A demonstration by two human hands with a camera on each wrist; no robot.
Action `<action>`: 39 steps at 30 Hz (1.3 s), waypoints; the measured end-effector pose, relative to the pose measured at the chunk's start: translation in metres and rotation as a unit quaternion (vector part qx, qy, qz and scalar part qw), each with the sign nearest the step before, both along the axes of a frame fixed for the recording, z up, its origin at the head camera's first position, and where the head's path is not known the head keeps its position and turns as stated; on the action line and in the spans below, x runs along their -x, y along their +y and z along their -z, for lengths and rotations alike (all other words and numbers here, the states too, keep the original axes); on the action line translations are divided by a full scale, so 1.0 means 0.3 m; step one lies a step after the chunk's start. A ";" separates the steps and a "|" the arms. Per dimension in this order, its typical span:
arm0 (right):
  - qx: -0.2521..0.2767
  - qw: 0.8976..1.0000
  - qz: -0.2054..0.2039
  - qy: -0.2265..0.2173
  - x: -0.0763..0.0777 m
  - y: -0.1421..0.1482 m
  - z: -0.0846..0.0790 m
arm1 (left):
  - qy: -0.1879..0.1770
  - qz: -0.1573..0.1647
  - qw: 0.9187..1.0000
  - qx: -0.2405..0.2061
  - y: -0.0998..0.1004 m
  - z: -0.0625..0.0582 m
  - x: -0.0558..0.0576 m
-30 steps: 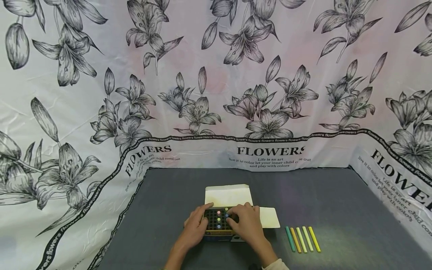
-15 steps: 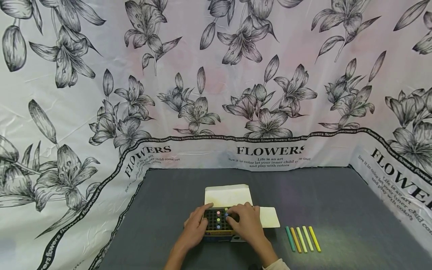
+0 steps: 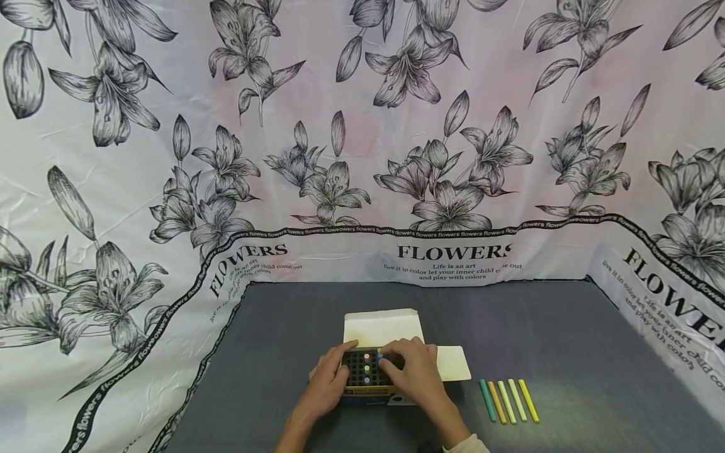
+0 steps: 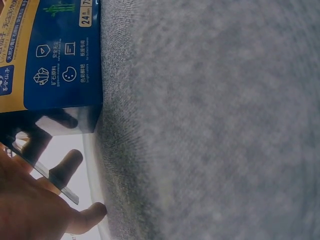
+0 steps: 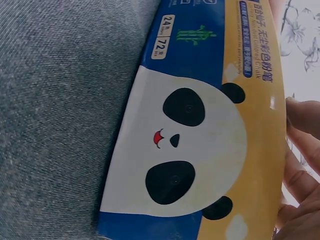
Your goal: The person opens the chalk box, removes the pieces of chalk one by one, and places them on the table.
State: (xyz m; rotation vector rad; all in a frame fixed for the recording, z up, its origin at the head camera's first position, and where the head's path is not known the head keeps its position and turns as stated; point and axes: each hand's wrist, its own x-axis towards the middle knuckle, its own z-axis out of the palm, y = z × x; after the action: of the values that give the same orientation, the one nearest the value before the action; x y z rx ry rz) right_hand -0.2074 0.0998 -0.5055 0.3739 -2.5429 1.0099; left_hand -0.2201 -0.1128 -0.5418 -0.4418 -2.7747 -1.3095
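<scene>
on my remote feed, the left hand (image 3: pixel 326 379) rests spread against the chalk box (image 3: pixel 368 391); the right hand (image 3: pixel 418 374) pinches a blue chalk (image 3: pixel 381 356).

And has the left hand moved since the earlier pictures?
No. In the head view, the left hand shows no clear shift against the box or the table.

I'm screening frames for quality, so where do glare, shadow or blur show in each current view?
Head view: a pale sheen lies on the table near the loose chalk sticks. Left wrist view: print on the box is mostly readable, the table blurs rightward, the left fingers look dark against brightness. Right wrist view: the panda print is crisp, with a small glint on the yellow band.
</scene>
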 end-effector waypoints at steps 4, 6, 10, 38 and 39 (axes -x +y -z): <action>0.026 1.000 -0.009 -0.004 0.001 0.005 -0.002 | 0.001 -0.007 1.000 0.000 0.003 -0.001 0.001; 0.043 0.999 -0.016 -0.008 0.003 0.007 -0.003 | 0.000 -0.010 1.000 0.000 0.004 -0.001 0.002; 0.073 0.997 -0.028 -0.007 0.004 0.009 -0.007 | -0.002 -0.015 1.000 0.000 0.006 -0.001 0.003; 0.134 0.987 -0.014 0.093 0.006 0.172 -0.031 | -0.008 0.012 1.000 -0.007 0.001 0.005 0.005; 0.136 0.986 -0.011 0.093 0.004 0.184 -0.031 | -0.007 0.011 1.000 -0.007 0.001 0.005 0.005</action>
State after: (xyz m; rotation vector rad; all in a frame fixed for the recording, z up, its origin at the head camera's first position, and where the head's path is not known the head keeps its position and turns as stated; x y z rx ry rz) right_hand -0.2086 0.1551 -0.4961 0.3972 -2.2033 1.2483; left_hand -0.2217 -0.1124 -0.5433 -0.4666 -2.7775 -1.3425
